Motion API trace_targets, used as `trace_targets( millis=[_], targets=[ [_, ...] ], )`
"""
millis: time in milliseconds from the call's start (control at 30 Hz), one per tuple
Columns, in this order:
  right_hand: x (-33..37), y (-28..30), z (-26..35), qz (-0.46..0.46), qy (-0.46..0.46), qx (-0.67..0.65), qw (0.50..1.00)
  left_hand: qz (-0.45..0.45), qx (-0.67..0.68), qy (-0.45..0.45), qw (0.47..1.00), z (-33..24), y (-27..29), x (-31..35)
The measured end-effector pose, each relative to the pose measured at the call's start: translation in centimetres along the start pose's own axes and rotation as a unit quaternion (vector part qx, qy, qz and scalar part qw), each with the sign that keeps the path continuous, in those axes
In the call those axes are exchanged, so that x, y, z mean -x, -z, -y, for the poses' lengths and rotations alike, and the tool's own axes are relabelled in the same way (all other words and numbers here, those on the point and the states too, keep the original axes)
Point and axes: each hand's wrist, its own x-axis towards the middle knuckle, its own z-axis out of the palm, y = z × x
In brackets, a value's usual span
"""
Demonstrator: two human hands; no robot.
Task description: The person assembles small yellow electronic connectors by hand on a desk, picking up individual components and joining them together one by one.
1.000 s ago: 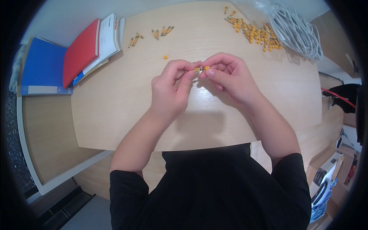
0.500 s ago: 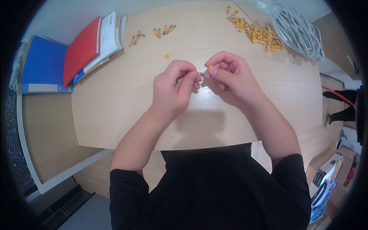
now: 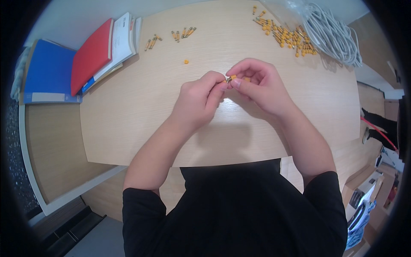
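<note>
My left hand (image 3: 199,96) is closed in a pinch around a small metal connector (image 3: 228,80) with yellow-orange parts, mostly hidden by the fingertips. From the other side, my right hand (image 3: 263,89) pinches a small yellow cap (image 3: 233,77) between thumb and forefinger. Cap and connector meet between the two hands; whether they are joined I cannot tell. Just beyond the left hand, a loose yellow cap (image 3: 186,62) lies on the table.
Several slim metal-and-yellow pieces (image 3: 176,36) lie at the far left of the table (image 3: 137,115). A pile of capped ones (image 3: 291,39) sits at the far right, beside a coiled grey cable (image 3: 334,36). Folders (image 3: 92,55) lean at the left. Someone's dark-clothed legs (image 3: 381,124) show at the right.
My left hand has shifted right toward my right hand, closing the gap between them. The yellow cap in my right fingers now meets the connector.
</note>
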Motion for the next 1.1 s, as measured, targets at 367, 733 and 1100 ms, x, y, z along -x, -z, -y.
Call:
trace_targets(
  millis=[367,733,1100],
  targets=[
    [0.0,0.3,-1.0,0.004,-0.017,0.15,0.989,-0.06,-0.143,-0.162,0.975,0.1,0.1,-0.2],
    [0.0,0.8,0.3,0.002,-0.023,-0.022,0.999,-0.067,-0.151,-0.154,0.974,0.3,0.4,-0.2],
    [-0.2,0.9,-1.0,0.025,-0.021,0.063,0.997,-0.091,-0.12,-0.174,0.973,0.1,0.1,-0.5]
  ],
)
